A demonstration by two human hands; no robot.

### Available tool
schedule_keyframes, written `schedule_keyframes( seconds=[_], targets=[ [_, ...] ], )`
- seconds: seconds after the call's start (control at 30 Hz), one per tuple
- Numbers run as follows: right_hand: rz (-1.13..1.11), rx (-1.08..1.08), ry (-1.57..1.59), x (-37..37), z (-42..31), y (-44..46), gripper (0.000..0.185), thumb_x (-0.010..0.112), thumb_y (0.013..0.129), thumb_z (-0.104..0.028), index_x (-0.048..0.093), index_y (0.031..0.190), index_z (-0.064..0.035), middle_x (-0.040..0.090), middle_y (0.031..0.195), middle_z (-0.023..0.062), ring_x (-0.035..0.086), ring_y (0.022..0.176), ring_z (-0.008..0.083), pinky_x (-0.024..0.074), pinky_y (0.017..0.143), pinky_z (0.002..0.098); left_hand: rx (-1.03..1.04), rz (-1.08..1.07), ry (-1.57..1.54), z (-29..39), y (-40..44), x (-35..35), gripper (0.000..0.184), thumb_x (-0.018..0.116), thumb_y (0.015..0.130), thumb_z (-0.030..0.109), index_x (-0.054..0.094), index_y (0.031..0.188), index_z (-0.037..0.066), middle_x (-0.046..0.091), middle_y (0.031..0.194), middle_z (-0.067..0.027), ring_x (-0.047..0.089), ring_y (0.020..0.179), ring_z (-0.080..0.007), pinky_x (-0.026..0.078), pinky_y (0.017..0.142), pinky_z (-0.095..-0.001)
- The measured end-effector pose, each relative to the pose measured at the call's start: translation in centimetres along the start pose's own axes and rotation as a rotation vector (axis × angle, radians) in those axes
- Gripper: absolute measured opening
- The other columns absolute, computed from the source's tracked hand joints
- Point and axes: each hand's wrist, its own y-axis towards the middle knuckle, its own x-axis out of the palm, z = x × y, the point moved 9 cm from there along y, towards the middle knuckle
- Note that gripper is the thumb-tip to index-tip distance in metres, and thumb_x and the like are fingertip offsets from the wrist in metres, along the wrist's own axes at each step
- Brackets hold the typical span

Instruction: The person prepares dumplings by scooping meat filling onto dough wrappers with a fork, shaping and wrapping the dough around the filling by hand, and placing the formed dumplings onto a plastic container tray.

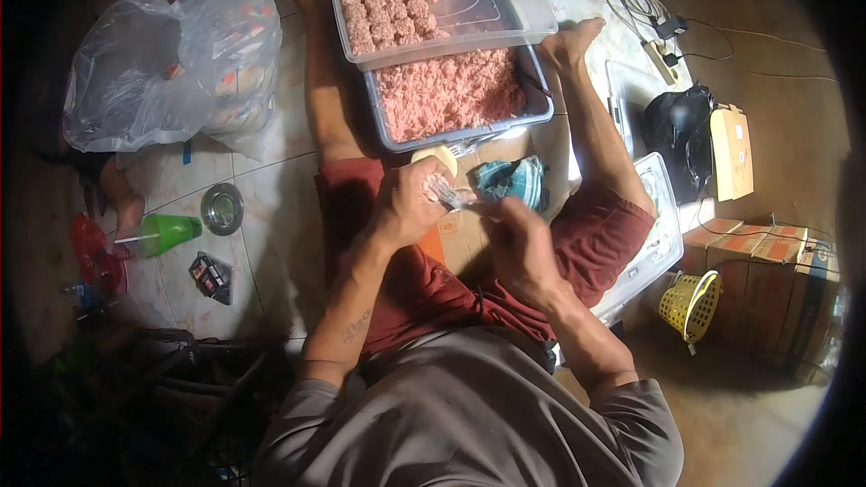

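Observation:
My left hand (403, 203) is curled round a small lump of pink minced mixture (435, 182) above my lap. My right hand (523, 239) grips a metal fork (451, 196), its tines against the lump. Just beyond my hands stands a blue-rimmed tub (386, 131) holding loose pink mince (451, 95). A clear plastic tray (492, 36) rests across the tub's far part, with rows of shaped pink balls (388, 0) on its left side. A teal cloth (511, 182) and a pale round item (435, 158), partly hidden, lie near my hands.
To the left are a large clear plastic bag (171, 72), a green cup (171, 233), a round metal dish (222, 208) and another person's foot (128, 215). On the right lie a power strip (660, 61), a black bag (678, 131), a yellow basket (690, 302) and cardboard boxes (753, 293).

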Motion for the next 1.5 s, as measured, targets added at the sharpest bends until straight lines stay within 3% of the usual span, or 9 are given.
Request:
schedule_keyframes(
  seconds=[0.17,0.3,0.37,0.63,0.7,0.9,1.03,1.13,1.5],
  targets=[
    [0.16,0.275,0.24,-2.2,0.0,-0.6,0.01,0.062,0.094,0.003,0.065,0.104,0.0022,0.064,0.093,0.0213,0.064,0.084,0.0364,0.0509,0.076,0.0384,0.059,-0.081,0.087,6.3,-0.1,-1.1,0.033,0.09,0.079,0.019,0.067,0.094,0.001,0.069,0.077,-0.0103,0.059,0.068,-0.0105,0.052,0.064,-0.0327],
    [0.027,-0.001,-0.034,-0.7,-0.4,0.4,0.005,0.062,0.096,0.0,0.064,0.1,0.0019,0.058,0.082,0.016,0.06,0.076,0.0249,0.0483,0.069,0.0362,0.35,0.136,0.459,4.9,0.6,-0.8,0.036,0.089,0.079,0.027,0.064,0.085,0.002,0.06,0.067,-0.0126,0.055,0.059,-0.0181,0.048,0.059,-0.0352],
    [0.102,0.05,0.073,-2.3,-0.8,0.0,0.007,0.062,0.096,-0.001,0.064,0.102,0.0014,0.058,0.082,0.0164,0.06,0.075,0.0257,0.048,0.069,0.0363,0.042,0.136,0.421,5.6,0.4,-2.1,0.036,0.09,0.078,0.027,0.063,0.082,0.003,0.06,0.065,-0.0131,0.056,0.059,-0.0199,0.049,0.059,-0.0364],
    [0.006,-0.029,0.017,-0.4,-0.6,0.1,0.011,0.061,0.094,0.003,0.063,0.104,0.0014,0.059,0.084,0.0205,0.059,0.074,0.0309,0.0473,0.068,0.038,0.086,-0.121,0.091,5.6,-0.1,-1.3,0.027,0.085,0.08,0.018,0.065,0.09,0.003,0.069,0.076,-0.0141,0.069,0.07,-0.0211,0.052,0.066,-0.0347],
    [-0.046,-0.048,0.076,0.2,-1.1,0.2,0.01,0.061,0.093,0.005,0.063,0.102,0.0015,0.058,0.084,0.0223,0.057,0.074,0.0348,0.0466,0.067,0.0398,0.152,-0.133,0.491,4.6,0.4,0.0,0.026,0.084,0.08,0.014,0.066,0.094,0.003,0.074,0.082,-0.0112,0.072,0.078,-0.0194,0.053,0.068,-0.0343],
    [0.14,0.11,0.25,-2.8,-0.4,-0.5,0.011,0.061,0.095,0.005,0.064,0.105,0.0024,0.061,0.087,0.0165,0.062,0.081,0.0215,0.0496,0.073,0.0335,0.131,-0.146,0.173,6.7,-0.2,-1.3,0.043,0.091,0.07,0.018,0.069,0.103,0.002,0.071,0.083,-0.0161,0.072,0.077,-0.0247,0.056,0.071,-0.0366],
    [-0.139,0.056,0.034,0.3,-0.4,0.2,0.011,0.059,0.096,0.006,0.061,0.107,0.0041,0.065,0.096,0.0179,0.064,0.091,0.021,0.05,0.079,0.032,0.057,-0.111,0.461,5.3,0.1,-0.4,0.045,0.094,0.07,0.02,0.069,0.104,0.003,0.073,0.091,-0.0101,0.069,0.081,-0.0167,0.053,0.07,-0.0322],
    [0.082,0.268,0.275,-2.3,0.6,-0.7,0.011,0.06,0.098,0.0,0.06,0.108,0.0041,0.069,0.096,0.0193,0.068,0.091,0.0223,0.0517,0.08,0.035,0.129,-0.015,-0.073,5.8,-0.4,-1.9,0.035,0.089,0.074,0.01,0.067,0.101,0.001,0.07,0.079,-0.0118,0.067,0.074,-0.0128,0.052,0.066,-0.0311],
    [-0.143,0.153,0.124,0.2,0.6,0.6,0.008,0.065,0.097,-0.002,0.063,0.103,0.0042,0.065,0.089,0.0173,0.063,0.084,0.0184,0.0507,0.077,0.031,0.005,-0.097,0.323,5.5,0.2,-0.4,0.035,0.09,0.075,0.023,0.068,0.094,0.002,0.073,0.087,-0.0128,0.071,0.077,-0.0202,0.055,0.072,-0.0335]
  ],
)
